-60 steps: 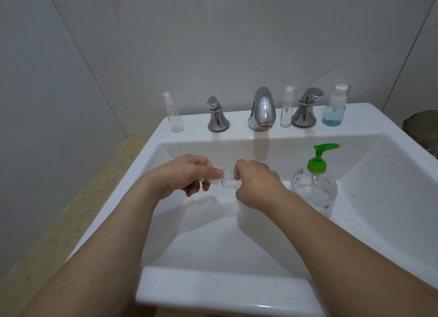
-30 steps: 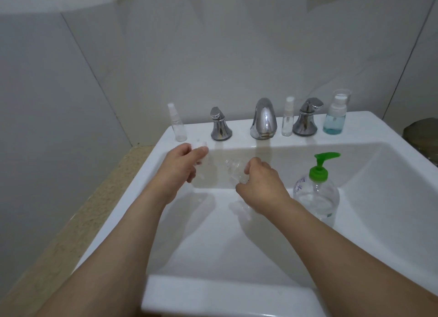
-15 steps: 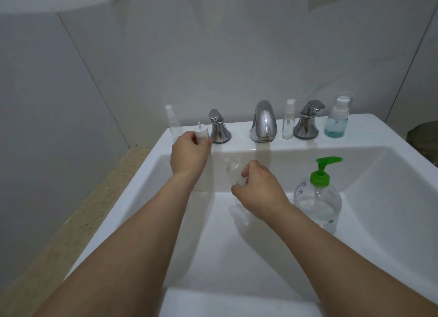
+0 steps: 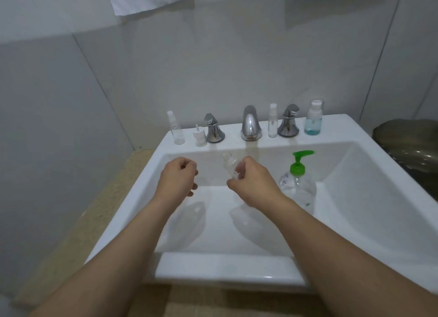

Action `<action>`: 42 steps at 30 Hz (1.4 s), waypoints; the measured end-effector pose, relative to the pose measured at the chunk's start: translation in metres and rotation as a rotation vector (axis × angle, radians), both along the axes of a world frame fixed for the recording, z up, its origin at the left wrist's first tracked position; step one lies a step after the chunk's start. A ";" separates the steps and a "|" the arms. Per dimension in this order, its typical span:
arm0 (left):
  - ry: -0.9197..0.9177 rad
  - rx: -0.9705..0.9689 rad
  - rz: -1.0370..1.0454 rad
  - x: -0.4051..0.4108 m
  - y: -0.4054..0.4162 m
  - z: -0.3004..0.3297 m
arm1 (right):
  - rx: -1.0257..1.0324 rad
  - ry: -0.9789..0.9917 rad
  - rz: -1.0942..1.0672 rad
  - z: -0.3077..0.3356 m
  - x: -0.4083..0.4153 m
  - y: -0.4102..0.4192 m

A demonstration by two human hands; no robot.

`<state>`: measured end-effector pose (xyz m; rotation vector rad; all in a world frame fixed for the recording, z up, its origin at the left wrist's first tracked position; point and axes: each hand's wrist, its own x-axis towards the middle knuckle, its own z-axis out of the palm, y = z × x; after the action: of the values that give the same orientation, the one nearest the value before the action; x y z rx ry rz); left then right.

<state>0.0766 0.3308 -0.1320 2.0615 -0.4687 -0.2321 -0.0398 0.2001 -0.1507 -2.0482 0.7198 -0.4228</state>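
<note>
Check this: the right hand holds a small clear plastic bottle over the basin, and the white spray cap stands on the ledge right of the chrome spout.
Wrong side. The head view shows the white spray cap on the white sink ledge left of the chrome spout, beside the left chrome handle. The right hand holds the small clear plastic bottle over the basin.

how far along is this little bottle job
Done: the spray cap is off and stands on the sink ledge by the left tap handle. In hand: the right hand holds the open little bottle tilted over the basin; the left hand looks empty. Left: probably filling it, perhaps from the pump bottle, then putting the cap back on.
</note>
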 end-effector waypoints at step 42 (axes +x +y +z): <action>-0.347 0.284 -0.526 -0.093 -0.155 0.041 | -0.253 0.137 -0.278 -0.006 -0.118 -0.112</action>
<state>-0.0166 0.1755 -0.0912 2.2261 -1.2569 -0.2618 -0.1579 0.0886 -0.1562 -2.2364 1.0887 -0.5585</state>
